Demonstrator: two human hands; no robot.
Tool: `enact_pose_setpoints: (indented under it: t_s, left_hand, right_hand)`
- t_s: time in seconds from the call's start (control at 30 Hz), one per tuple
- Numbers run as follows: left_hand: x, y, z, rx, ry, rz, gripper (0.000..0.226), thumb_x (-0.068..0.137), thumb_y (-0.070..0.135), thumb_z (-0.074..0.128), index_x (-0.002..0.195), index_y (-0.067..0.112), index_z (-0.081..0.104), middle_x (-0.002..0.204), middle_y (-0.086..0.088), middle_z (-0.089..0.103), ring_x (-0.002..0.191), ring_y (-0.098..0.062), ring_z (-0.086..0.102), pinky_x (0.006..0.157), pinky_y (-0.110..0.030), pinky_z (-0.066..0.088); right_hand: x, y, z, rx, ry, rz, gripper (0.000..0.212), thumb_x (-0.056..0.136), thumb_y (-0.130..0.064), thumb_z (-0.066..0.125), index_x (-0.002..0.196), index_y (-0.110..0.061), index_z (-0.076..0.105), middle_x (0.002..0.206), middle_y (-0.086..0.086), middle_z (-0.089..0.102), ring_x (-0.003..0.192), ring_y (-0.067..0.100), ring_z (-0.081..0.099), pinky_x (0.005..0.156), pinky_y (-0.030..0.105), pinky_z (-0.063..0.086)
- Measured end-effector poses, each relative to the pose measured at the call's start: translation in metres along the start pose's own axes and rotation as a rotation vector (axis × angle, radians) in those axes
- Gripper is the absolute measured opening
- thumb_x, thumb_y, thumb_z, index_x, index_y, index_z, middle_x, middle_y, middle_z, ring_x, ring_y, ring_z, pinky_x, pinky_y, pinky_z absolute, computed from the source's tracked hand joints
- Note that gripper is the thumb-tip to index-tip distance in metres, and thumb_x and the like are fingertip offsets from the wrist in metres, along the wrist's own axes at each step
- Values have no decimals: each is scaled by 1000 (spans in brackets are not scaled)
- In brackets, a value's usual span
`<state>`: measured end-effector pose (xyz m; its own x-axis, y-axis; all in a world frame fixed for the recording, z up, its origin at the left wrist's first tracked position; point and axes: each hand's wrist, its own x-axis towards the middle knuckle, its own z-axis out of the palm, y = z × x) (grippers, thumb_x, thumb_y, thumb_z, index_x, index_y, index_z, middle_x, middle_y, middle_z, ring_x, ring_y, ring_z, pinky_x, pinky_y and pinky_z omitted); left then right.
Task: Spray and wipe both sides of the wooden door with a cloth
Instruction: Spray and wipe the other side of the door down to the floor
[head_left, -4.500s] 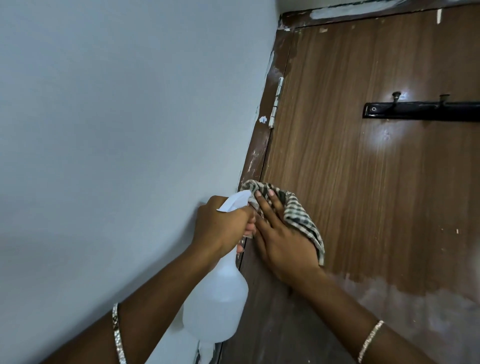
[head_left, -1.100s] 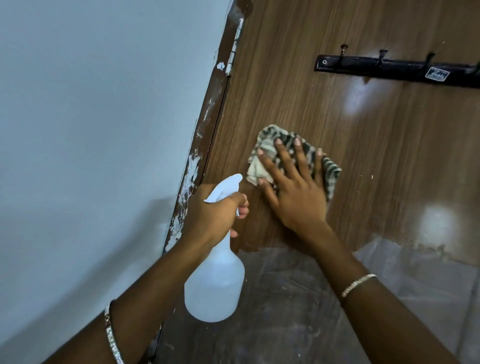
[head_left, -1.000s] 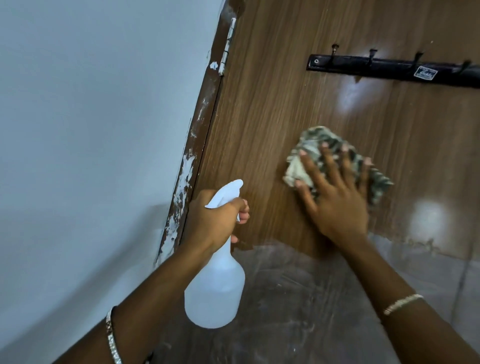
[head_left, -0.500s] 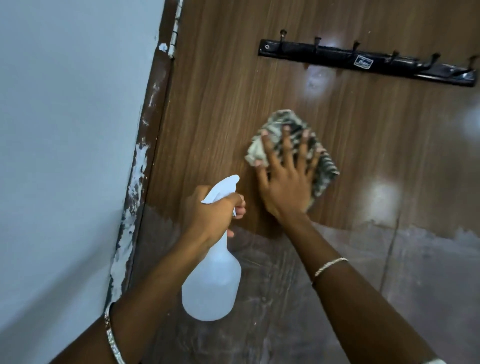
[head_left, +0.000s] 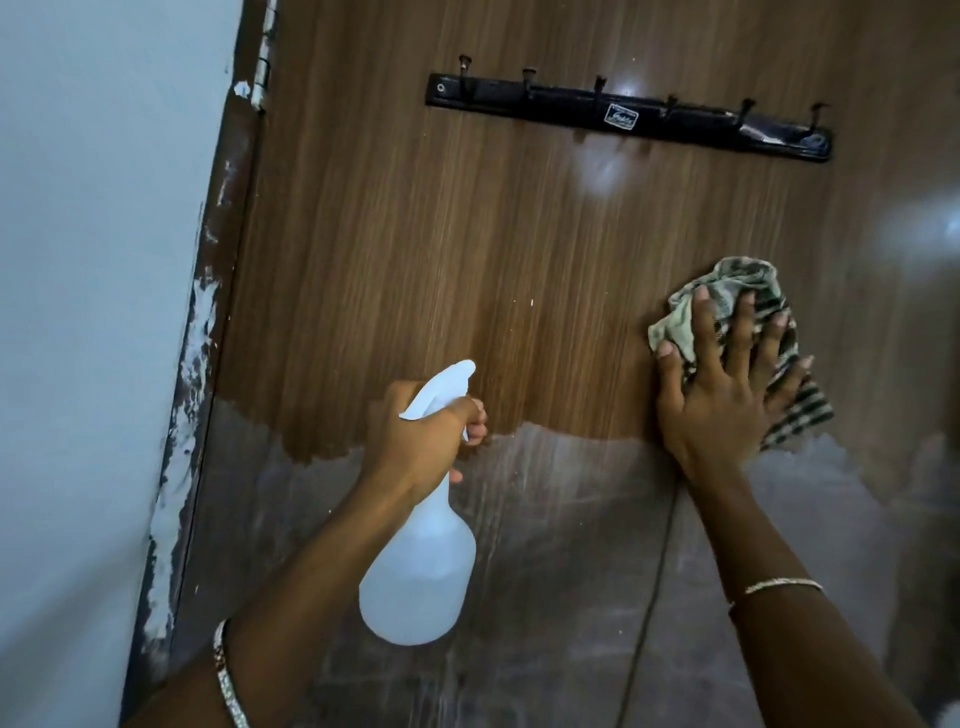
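I press the soft, limp cloth (head_left: 748, 332) flat under my right hand (head_left: 727, 395) below the hook rail (head_left: 628, 117), fingers spread, while my left hand (head_left: 415, 441) grips the light bottle (head_left: 421, 571) by its neck.

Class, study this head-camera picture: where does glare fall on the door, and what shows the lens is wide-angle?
Head view: one bright glare patch lies on the door below the hook rail, a fainter one at the right edge above the cloth; the door frame leans and curves, as a wide lens bends it; the left hand, right hand and bottle look sharp.
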<state>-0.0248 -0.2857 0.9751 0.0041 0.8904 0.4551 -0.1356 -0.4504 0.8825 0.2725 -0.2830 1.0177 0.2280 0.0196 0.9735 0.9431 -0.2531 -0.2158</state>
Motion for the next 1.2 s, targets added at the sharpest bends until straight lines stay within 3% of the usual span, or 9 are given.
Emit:
enact_pose_setpoints:
  t_s: [0.1, 0.23, 0.33, 0.53, 0.63, 0.8, 0.9, 1.03, 1.2]
  left_hand:
    - [-12, 6, 17, 30, 26, 23, 8, 93, 25, 69, 97, 19, 65, 88, 0, 72, 79, -17, 70, 57, -26, 54]
    - [-29, 17, 44, 75, 49, 72, 12, 91, 18, 67, 81, 16, 73, 78, -4, 76, 71, -13, 73, 53, -27, 57]
    - [-40, 23, 64, 86, 52, 79, 12, 92, 18, 65, 83, 16, 72, 78, -3, 75, 65, -7, 71, 48, -23, 54]
    - [-63, 24, 94, 40, 74, 39, 10, 96, 24, 65, 100, 15, 68, 95, -3, 73, 83, -17, 71, 57, -24, 55]
    - [-73, 22, 104, 28, 105, 28, 23, 94, 25, 66, 113, 12, 66, 95, -2, 74, 85, -18, 72, 56, -25, 54]
    - [-87, 16, 124, 67, 153, 34, 25, 94, 28, 67, 113, 12, 66, 95, -1, 73, 85, -19, 72, 60, -28, 56]
    - [-92, 14, 139, 64, 193, 26, 25, 94, 28, 67, 112, 12, 66, 97, -3, 74, 85, -19, 72, 61, -29, 56]
    - [-101, 11, 161, 55, 211, 27, 20, 95, 26, 66, 109, 12, 67, 96, -2, 73, 84, -17, 71, 58, -27, 53]
    - [-113, 11, 187, 27, 196, 66, 10, 95, 19, 64, 93, 13, 71, 85, -1, 75, 80, -15, 73, 53, -27, 54]
  right_hand:
    - [-1, -42, 10, 38, -35, -27, 65, 104, -65, 22, 164, -41, 14, 174, 1, 8, 159, 37, -1, 122, 69, 3]
    - [-17, -87, 22, 109, -86, -440, 61, 105, -55, 38, 162, -39, 26, 172, -1, 17, 160, 34, 3, 125, 64, 2]
    - [-7, -59, 19, 101, -99, -624, 59, 108, -53, 36, 163, -40, 21, 173, -3, 12, 160, 27, 1, 126, 61, 4]
    - [15, 94, -14, 22, -45, -483, 59, 107, -56, 36, 162, -43, 21, 172, -5, 15, 160, 25, 7, 125, 62, 8]
    - [27, 160, -32, 2, -59, -385, 59, 107, -57, 35, 162, -42, 22, 172, -3, 17, 160, 26, 6, 124, 64, 8]
    - [30, 147, -28, 45, -69, -223, 58, 107, -54, 32, 163, -42, 21, 173, 0, 16, 160, 33, 1, 124, 65, 1]
    - [26, 93, -13, 125, -122, -399, 58, 105, -54, 36, 160, -41, 30, 169, 2, 26, 158, 37, 7, 126, 58, -6]
    - [20, 74, -10, 119, -168, -753, 55, 108, -51, 35, 162, -40, 28, 172, -1, 17, 160, 31, 2, 126, 57, -8]
    - [34, 174, -30, 36, -83, -646, 57, 108, -59, 30, 162, -45, 20, 172, -5, 15, 160, 25, 4, 124, 65, 4]
